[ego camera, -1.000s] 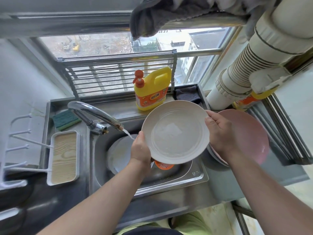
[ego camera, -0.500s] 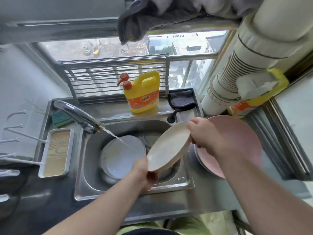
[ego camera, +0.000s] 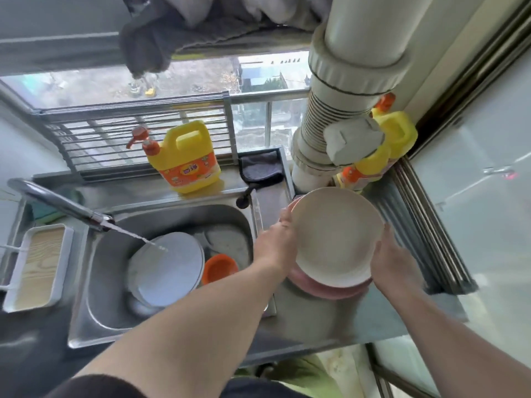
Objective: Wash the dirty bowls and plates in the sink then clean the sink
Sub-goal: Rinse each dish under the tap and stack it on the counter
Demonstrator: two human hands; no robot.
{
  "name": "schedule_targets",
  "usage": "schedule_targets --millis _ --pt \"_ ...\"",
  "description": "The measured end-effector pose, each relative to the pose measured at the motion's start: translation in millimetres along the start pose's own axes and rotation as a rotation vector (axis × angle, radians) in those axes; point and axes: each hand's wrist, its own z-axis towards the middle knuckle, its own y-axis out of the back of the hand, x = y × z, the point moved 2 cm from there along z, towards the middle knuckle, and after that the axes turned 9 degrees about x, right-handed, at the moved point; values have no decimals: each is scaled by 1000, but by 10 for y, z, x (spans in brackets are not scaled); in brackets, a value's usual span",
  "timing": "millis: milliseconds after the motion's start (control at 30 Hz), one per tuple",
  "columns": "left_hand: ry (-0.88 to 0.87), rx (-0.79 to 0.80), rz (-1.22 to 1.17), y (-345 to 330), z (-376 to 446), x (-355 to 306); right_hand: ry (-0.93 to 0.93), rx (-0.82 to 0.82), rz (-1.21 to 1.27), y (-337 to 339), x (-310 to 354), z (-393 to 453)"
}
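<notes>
Swung from over the sink (ego camera: 172,219), both hands, left hand (ego camera: 283,239) and right hand (ego camera: 393,259), gripped the cream plate (ego camera: 336,237), which I judged should settle squarely on the pink plate (ego camera: 324,288).

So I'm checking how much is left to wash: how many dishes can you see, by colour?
White plates: 2, one in the sink, one held by both hands
Pink plates: 1, under the held one
Orange bowls: 1
Total: 4

A cramped home kitchen: a steel sink (ego camera: 172,320) with running faucet (ego camera: 60,203), detergent jug (ego camera: 186,159) beside a barred window (ego camera: 138,133).
</notes>
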Motion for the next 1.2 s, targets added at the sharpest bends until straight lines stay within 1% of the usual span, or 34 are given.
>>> schedule_targets --millis 100,167,200,267,300,367,433,467,533,600,667,700,733,767,800,833,867,933,1000,1067,1133,1200 --pt "-1 -36 205 -1 20 45 10 2 -68 -30 -46 65" --pt "-40 -30 261 21 17 145 2 41 -114 -31 -62 105" --pt "-56 -22 226 23 2 197 1 47 -122 -16 -56 95" --pt "-101 1 32 40 -58 276 18 17 -139 53 15 27" --pt "-118 2 -75 79 -107 345 51 -19 -127 86 105 -17" --pt "-95 -13 -244 138 -201 619 175 -99 -57 80 410 -104" --pt "1 -33 -312 140 -257 1101 380 -169 19 -74 843 -169" --pt "93 -22 -310 148 -267 1394 501 -182 51 -198 1111 -210" --pt "329 27 -333 115 -267 2062 676 -114 118 -556 1667 -266" --pt "592 100 -417 89 -290 2716 766 20 79 -1020 2204 -267" --pt "786 109 -542 55 -283 3285 705 252 -18 -1574 2626 -199" --pt "838 101 -635 31 -279 3519 647 363 -80 -1868 2785 -127" --pt "870 70 -774 17 -287 3686 602 442 -128 -2129 2912 -59" --pt "883 81 -868 32 -295 3784 555 496 -157 -2341 3017 2" --pt "896 100 -878 19 -279 3875 510 527 -170 -2513 3086 63" --pt "894 110 -857 -23 -243 3985 469 545 -177 -2654 3135 122" --pt "910 125 -909 -58 -205 4054 436 548 -180 -2761 3180 173" --pt "934 114 -1099 -149 -122 4149 379 536 -178 -2906 3233 278" --pt "941 97 -1188 -189 -55 4166 350 518 -168 -2989 3275 352" --pt "948 68 -1205 -203 3 4192 338 501 -198 -3041 3321 424" --pt "962 83 -1225 -210 48 4201 331 494 -242 -3051 3348 469" --pt "997 112 -1248 -163 53 4213 316 503 -236 -3033 3363 466"
